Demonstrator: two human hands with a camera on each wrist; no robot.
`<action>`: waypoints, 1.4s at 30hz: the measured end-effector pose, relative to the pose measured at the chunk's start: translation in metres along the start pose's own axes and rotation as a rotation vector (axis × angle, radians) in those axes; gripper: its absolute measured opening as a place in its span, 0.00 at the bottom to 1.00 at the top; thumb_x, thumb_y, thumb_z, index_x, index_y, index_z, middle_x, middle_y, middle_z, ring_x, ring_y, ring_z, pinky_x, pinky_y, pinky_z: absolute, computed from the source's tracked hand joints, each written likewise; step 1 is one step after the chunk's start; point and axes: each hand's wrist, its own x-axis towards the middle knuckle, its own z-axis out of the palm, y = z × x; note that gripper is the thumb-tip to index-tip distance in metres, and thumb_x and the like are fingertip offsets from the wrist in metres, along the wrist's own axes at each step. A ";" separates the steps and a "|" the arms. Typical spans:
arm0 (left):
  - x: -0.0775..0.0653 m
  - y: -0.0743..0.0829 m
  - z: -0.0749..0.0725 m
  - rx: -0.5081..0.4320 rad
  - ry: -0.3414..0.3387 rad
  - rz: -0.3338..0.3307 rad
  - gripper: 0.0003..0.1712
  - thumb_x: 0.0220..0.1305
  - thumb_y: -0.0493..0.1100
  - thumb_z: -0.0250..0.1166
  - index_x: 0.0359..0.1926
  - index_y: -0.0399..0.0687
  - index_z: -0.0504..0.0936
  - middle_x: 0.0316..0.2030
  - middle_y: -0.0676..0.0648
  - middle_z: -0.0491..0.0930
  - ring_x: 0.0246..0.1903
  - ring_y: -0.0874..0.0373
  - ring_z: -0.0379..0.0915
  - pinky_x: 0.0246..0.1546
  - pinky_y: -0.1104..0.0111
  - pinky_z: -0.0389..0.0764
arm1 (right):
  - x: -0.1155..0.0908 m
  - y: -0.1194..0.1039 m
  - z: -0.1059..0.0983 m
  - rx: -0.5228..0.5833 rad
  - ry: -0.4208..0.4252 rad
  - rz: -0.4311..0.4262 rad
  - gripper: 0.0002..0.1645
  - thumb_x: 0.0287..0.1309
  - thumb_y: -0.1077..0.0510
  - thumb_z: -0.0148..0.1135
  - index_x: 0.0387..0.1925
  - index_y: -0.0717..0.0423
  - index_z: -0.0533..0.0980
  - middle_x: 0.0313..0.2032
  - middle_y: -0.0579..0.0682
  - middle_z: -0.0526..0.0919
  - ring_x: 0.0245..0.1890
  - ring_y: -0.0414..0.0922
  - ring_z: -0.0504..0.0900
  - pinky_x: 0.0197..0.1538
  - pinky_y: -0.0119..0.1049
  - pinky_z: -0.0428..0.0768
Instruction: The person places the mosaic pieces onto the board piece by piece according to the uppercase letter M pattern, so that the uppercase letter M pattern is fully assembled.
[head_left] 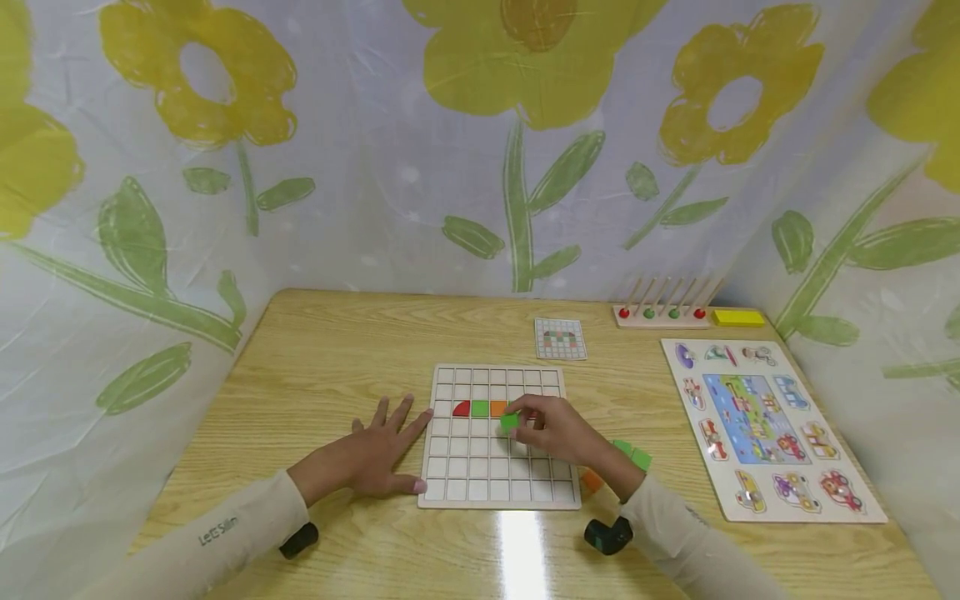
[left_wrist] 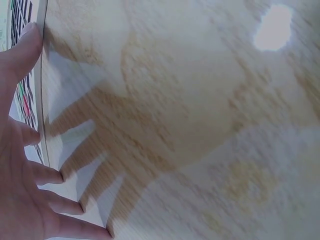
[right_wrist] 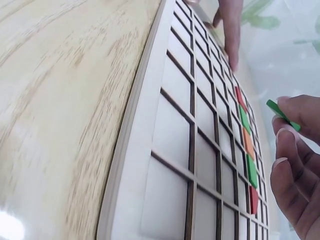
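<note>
A white grid board [head_left: 491, 462] with wooden ridges lies on the table. One row holds a red rounded tile [head_left: 462, 409], a green square [head_left: 480, 408], an orange square [head_left: 498, 408], then another green square [right_wrist: 251, 171] and a second red tile [right_wrist: 254, 200]. Above the board, my right hand [head_left: 555, 429] pinches a green square tile [head_left: 509, 422] between thumb and fingers; the right wrist view shows this tile edge-on, off the surface. My left hand [head_left: 375, 454] spreads its fingers on the table, thumb and index finger at the board's left edge.
Loose green tiles [head_left: 632, 454] and an orange tile [head_left: 592, 481] lie by the right wrist, partly covered. A pattern card [head_left: 560, 339] is behind the board. At right are a picture puzzle board [head_left: 772, 429], a peg rack [head_left: 662, 317] and a yellow block [head_left: 738, 317].
</note>
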 end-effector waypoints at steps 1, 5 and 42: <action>0.000 -0.001 0.001 0.001 0.005 0.001 0.61 0.61 0.76 0.59 0.81 0.51 0.45 0.78 0.30 0.39 0.73 0.19 0.35 0.55 0.21 0.55 | 0.001 -0.001 0.001 0.001 -0.001 -0.002 0.15 0.63 0.58 0.69 0.51 0.54 0.81 0.33 0.46 0.82 0.23 0.36 0.71 0.27 0.28 0.71; 0.001 -0.001 0.003 -0.002 0.023 0.003 0.60 0.61 0.75 0.60 0.81 0.51 0.46 0.78 0.30 0.40 0.73 0.20 0.36 0.55 0.21 0.55 | 0.004 -0.002 0.004 -0.007 -0.006 -0.006 0.15 0.63 0.59 0.68 0.51 0.54 0.81 0.34 0.46 0.82 0.22 0.35 0.69 0.26 0.27 0.69; -0.002 0.002 0.001 -0.060 0.038 0.000 0.57 0.62 0.69 0.65 0.80 0.49 0.51 0.78 0.31 0.45 0.74 0.23 0.42 0.57 0.24 0.59 | 0.026 -0.019 0.028 0.013 -0.022 0.004 0.14 0.64 0.60 0.66 0.51 0.54 0.81 0.34 0.46 0.82 0.21 0.36 0.72 0.26 0.29 0.72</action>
